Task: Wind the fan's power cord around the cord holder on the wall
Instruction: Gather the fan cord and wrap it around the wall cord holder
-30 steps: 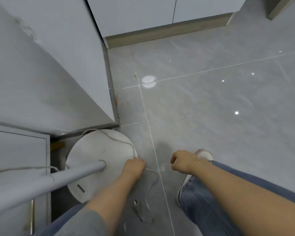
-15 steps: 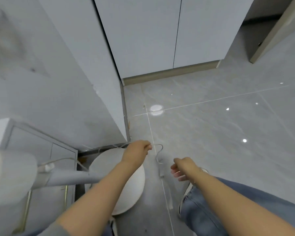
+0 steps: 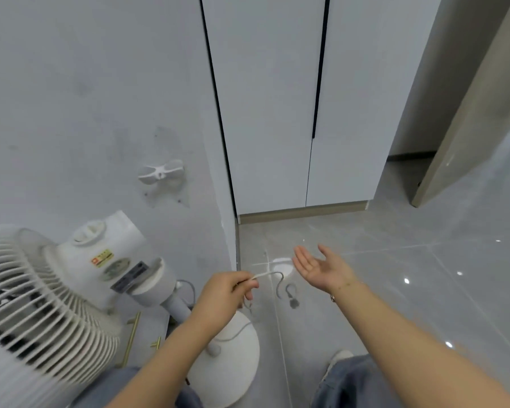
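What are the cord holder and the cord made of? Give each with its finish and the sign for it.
Cord holder: looks like white moulded plastic, matte, judging by its smooth winged shape.
Cord: pale and thin, probably rubber or vinyl coated; it curls loosely from the left hand.

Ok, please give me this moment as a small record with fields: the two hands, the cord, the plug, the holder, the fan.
left hand: closed, pinching the cord
right hand: open, palm up, empty
cord: lifted off the floor, curling down past the left hand
plug: hanging at the cord's free end, above the floor
cord holder: white, on the wall, nothing wound on it
fan: white, on a pole with a round base, below the holder
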Demonstrator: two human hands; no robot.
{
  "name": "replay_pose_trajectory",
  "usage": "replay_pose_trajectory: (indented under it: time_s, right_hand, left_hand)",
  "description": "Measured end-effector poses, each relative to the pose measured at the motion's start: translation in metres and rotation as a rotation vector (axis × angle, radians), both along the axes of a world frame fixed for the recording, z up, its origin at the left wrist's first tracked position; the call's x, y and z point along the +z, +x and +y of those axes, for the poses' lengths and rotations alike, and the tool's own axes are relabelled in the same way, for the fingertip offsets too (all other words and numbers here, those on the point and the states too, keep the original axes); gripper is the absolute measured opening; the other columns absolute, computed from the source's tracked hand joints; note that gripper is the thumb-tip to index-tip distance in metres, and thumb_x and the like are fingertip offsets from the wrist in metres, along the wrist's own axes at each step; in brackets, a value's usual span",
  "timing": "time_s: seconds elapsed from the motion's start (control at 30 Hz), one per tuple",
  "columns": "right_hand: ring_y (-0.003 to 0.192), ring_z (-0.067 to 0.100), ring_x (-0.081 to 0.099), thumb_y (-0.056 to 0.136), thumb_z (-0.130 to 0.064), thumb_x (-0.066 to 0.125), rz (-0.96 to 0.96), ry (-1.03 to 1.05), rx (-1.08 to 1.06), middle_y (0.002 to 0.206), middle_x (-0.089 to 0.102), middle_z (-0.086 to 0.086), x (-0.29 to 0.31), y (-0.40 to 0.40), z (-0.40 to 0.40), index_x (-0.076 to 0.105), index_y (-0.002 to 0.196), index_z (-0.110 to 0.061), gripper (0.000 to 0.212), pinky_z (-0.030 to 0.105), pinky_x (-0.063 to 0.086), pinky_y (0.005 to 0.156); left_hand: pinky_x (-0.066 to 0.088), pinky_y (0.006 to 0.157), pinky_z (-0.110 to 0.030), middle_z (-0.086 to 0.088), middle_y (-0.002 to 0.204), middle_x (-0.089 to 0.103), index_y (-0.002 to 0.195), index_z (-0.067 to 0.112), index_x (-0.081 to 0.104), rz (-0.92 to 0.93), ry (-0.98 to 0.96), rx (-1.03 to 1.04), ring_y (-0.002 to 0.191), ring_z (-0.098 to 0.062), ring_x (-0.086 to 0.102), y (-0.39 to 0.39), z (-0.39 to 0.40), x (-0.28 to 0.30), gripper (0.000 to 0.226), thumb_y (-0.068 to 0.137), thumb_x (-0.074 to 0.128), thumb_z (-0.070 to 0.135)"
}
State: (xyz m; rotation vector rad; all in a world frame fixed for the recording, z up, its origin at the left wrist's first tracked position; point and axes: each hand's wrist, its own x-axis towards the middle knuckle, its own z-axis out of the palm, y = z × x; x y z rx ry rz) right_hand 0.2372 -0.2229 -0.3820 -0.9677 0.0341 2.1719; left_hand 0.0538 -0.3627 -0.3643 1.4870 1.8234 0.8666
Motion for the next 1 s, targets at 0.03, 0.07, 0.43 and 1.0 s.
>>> replay_pose_trajectory:
  time_s: [0.03, 0.07, 0.43, 1.0]
  right_hand:
    - [0.117, 0.025, 0.058, 0.100, -0.025, 0.045, -0.038, 0.022, 0.045, 0.109, 0.063, 0.013, 0.014, 0.000, -0.006, 0.046, 0.120, -0.001, 0.031, 0.037, 0.046, 0.100]
    - [0.102, 0.026, 0.062, 0.098, -0.023, 0.048, -0.119, 0.048, 0.128, 0.098, 0.065, 0.013, 0.024, -0.001, -0.014, 0.053, 0.105, 0.000, 0.024, 0.035, 0.052, 0.088]
    - [0.077, 0.022, 0.069, 0.094, -0.049, 0.040, -0.435, 0.224, 0.727, 0.088, 0.075, 0.013, 0.025, -0.024, -0.131, 0.069, 0.099, 0.002, 0.059, 0.032, 0.057, 0.072]
    - [0.100, 0.029, 0.060, 0.095, -0.024, 0.045, -1.780, 1.450, 1.048, 0.102, 0.066, 0.011, 0.069, 0.019, -0.078, 0.069, 0.094, -0.012, 0.027, 0.031, 0.045, 0.080]
  left_hand:
    - [0.038, 0.055, -0.008, 0.014, 0.055, 0.059, 0.063, 0.027, 0.062, -0.033, 0.005, 0.008, 0.051, -0.003, 0.047, 0.000, -0.007, 0.009, 0.032, 0.093, 0.055, 0.019]
    - [0.041, 0.055, -0.010, 0.011, 0.057, 0.060, 0.065, 0.028, 0.064, -0.055, 0.009, 0.021, 0.052, -0.007, 0.049, 0.000, -0.011, 0.017, 0.030, 0.092, 0.055, 0.018]
    - [0.044, 0.062, -0.023, 0.007, 0.057, 0.056, 0.083, 0.014, 0.070, 0.110, 0.031, 0.000, 0.059, -0.010, 0.054, 0.004, -0.029, 0.079, 0.025, 0.093, 0.050, 0.025]
    - [0.048, 0.075, -0.037, -0.012, 0.086, 0.063, 0.084, 0.013, 0.060, 0.070, 0.124, 0.518, 0.080, -0.031, 0.057, -0.035, -0.032, 0.118, 0.026, 0.090, 0.036, 0.009]
